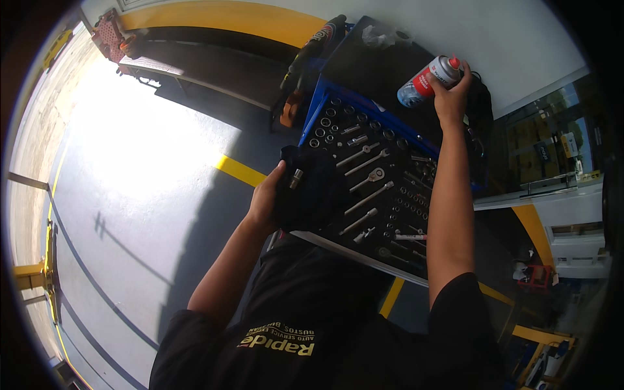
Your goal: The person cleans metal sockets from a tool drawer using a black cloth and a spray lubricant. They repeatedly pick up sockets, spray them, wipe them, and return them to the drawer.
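Observation:
My right hand (pixel 452 101) is closed around a spray can (pixel 422 84) with a red top, a silver and red body and a blue base. It holds the can tilted above the dark top of a blue tool cabinet (pixel 354 62). On the left, my left hand (pixel 262 203) grips a black cloth (pixel 315 198), thumb on top and the other fingers hidden beneath. A small metal socket (pixel 296 178) lies on the cloth near my thumb. Below both hands, an open drawer (pixel 344 242) displays sockets, ratchets and wrenches (pixel 365 159) in dark foam.
Crumpled clear plastic (pixel 378 37) rests on the cabinet top, with a dark bundle (pixel 478 97) behind my right hand. A long dark bench (pixel 201 75) stands along the far wall. At right are a glass-fronted case (pixel 546 149) and a red rack (pixel 538 276).

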Tool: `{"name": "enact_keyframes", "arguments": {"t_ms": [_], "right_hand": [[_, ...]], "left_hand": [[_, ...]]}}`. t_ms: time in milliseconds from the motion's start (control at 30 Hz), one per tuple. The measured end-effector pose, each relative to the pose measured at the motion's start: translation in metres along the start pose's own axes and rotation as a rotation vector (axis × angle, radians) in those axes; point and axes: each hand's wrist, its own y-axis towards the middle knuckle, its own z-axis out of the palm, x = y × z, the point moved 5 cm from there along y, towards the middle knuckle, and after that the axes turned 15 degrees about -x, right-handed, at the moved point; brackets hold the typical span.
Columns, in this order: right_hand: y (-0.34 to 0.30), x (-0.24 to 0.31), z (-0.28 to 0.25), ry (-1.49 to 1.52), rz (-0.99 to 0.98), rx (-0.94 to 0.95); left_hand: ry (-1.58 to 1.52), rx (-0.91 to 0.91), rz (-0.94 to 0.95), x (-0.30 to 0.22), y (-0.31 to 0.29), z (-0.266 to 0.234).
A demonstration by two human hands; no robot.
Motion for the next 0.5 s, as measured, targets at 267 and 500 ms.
{"name": "enact_keyframes", "arguments": {"t_ms": [267, 500], "right_hand": [[-0.028, 0.122, -0.122, 0.691, 0.432, -0.195], [-0.2, 0.198, -0.067, 0.459, 0.041, 0.553]], "left_hand": [[-0.1, 0.099, -0.013, -0.008, 0.005, 0.0], [-0.093, 0.143, -0.033, -0.005, 0.006, 0.01]]}}
